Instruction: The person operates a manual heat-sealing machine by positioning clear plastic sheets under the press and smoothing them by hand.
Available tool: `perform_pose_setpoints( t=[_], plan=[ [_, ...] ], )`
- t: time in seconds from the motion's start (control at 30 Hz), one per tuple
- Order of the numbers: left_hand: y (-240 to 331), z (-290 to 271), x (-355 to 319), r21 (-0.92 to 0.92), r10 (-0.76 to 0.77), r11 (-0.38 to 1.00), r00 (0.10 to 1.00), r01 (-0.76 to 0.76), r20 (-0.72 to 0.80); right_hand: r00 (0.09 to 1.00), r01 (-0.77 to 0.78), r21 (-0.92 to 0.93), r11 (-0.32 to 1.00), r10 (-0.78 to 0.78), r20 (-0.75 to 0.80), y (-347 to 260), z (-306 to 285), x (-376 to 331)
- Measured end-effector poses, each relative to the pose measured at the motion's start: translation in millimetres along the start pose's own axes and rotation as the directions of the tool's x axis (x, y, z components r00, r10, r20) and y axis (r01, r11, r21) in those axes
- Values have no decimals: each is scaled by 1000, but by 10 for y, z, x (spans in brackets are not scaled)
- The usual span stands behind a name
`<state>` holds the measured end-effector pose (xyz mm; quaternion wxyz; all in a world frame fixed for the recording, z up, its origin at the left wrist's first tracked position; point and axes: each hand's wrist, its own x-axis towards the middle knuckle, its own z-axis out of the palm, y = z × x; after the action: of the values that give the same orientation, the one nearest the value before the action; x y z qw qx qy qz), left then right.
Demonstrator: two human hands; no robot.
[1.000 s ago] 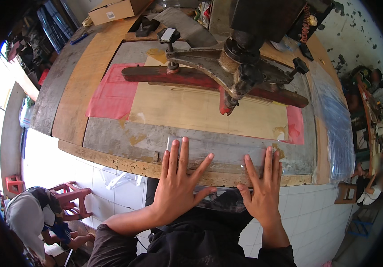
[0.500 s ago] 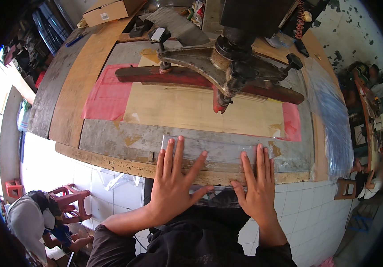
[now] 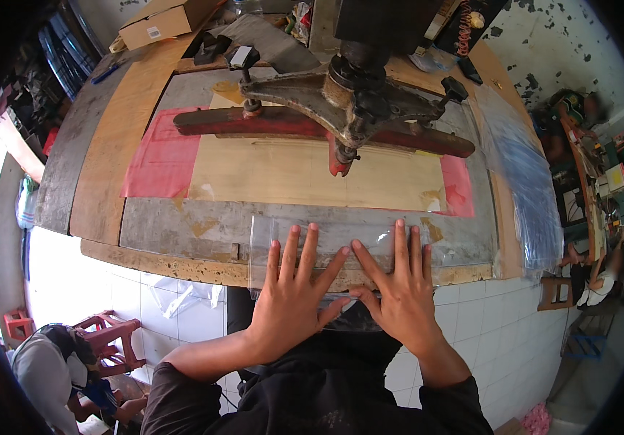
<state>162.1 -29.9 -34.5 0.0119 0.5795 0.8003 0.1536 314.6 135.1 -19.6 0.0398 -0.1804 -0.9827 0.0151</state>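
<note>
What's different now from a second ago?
The right hand moved left and the left hand slightly right, so their index fingers nearly meet over the clear plastic sheet. Nothing was grasped. The red bar stayed above the yellow panel.

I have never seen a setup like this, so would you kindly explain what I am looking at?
You are looking down from a wide fisheye camera worn on a person's head, so straight edges appear bent. There is no robot: the left hand and right hand are the wearer's own. Their fingers are spread over a clear plastic sheet at the near edge of a worktable; neither hand grips anything. Beyond lies a yellowish panel with pink pieces at both ends. Over it is a metal machine head with a long reddish bar.
</note>
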Motion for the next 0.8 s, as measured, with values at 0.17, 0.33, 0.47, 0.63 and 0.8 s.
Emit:
perform_pose_setpoints(
  t=[0.17,0.33,0.47,0.63,0.8],
  plan=[
    [-26,14,-19,-36,-24,999,999,23,-33,998,2,8,1000,-1,-68,42,11,-8],
    [-126,-1,-9,-105,-21,994,998,14,-66,991,6,81,997,5,-137,252,51,-71],
    [-225,-56,-44,-130,-30,991,999,26,-33,984,46,142,989,-20,-178,315,71,-57],
    [-271,-41,-83,-163,-43,986,998,34,-54,989,25,157,987,-1,-151,347,105,-115],
    [-280,-80,-92,-128,-45,991,995,33,-85,985,-11,184,983,41,-166,367,205,-133]
  ],
)
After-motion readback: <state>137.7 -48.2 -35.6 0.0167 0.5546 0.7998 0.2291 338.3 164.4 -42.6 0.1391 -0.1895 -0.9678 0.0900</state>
